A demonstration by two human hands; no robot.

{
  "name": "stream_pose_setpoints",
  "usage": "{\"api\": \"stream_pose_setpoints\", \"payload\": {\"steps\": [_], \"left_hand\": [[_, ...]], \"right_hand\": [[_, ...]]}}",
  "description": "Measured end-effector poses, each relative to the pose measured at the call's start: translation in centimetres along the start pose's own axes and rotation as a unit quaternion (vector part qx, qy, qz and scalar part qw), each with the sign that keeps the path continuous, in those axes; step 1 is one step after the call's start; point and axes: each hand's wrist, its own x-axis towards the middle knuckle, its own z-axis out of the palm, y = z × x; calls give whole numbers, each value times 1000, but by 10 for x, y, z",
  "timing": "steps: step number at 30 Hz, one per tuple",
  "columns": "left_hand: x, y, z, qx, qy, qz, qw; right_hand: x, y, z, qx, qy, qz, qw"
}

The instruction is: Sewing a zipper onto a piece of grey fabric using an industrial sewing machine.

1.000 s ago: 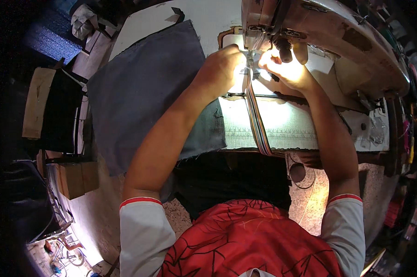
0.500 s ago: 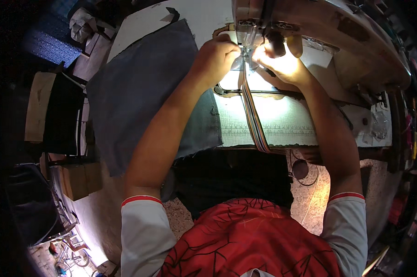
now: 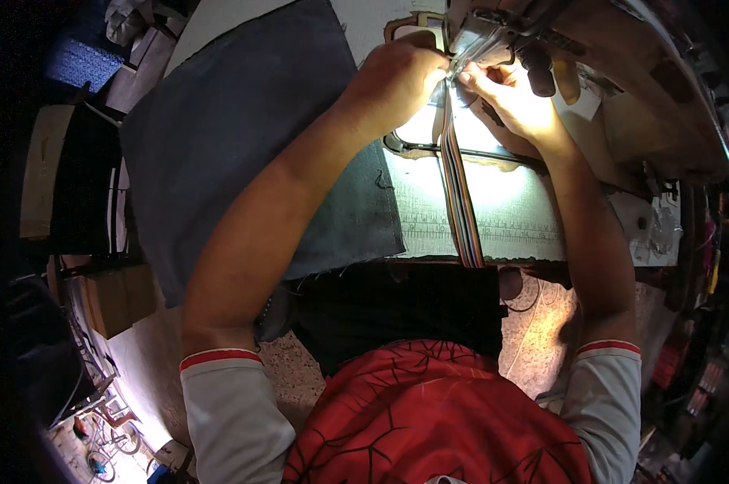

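Both hands meet under the head of a sewing machine [image 3: 606,56], beside its needle area. My left hand [image 3: 405,81] is closed there, thumb and forefinger pinched together. My right hand [image 3: 514,97] faces it from the other side, its thumb and forefinger also drawn together. Whatever lies between either hand's fingertips is too small to make out. A striped multicoloured band [image 3: 459,194] runs from just below the fingertips toward me, down to the table's front edge. Beneath my left forearm a dark grey cloth [image 3: 243,137] lies flat, one corner hanging over the front edge.
The pale sewing table [image 3: 510,210] has a printed ruler strip along its front. A lamp glow lights the machine bed. Further left stand a black and tan panel [image 3: 66,177] and a cardboard box [image 3: 114,298]. A clear plastic bag [image 3: 663,222] lies at the right.
My view has shifted, with the machine now higher and further right in the picture. My hands stay close together by the needle, and their fingertips have drawn slightly closer.
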Motion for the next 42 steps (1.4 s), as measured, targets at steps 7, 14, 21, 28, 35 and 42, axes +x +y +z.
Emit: {"api": "stream_pose_setpoints", "payload": {"steps": [7,14,21,28,35,42], "left_hand": [[-1,-5,5,-10,11,7,1000],[0,-4,7,5,-3,7,1000],[-1,-5,6,0,-15,-3,1000],[1,-2,3,20,-42,-13,999],[0,-5,6,-1,-5,1,1000],[1,-6,7,15,-22,4,1000]], "right_hand": [[-5,-11,4,-100,12,-81,992],[-6,-10,4,-112,31,-82,990],[-7,-12,6,-66,14,-55,996],[-7,-12,5,-97,17,-67,993],[-5,-3,5,-80,35,-113,990],[-8,-8,4,-117,16,-91,989]]}}
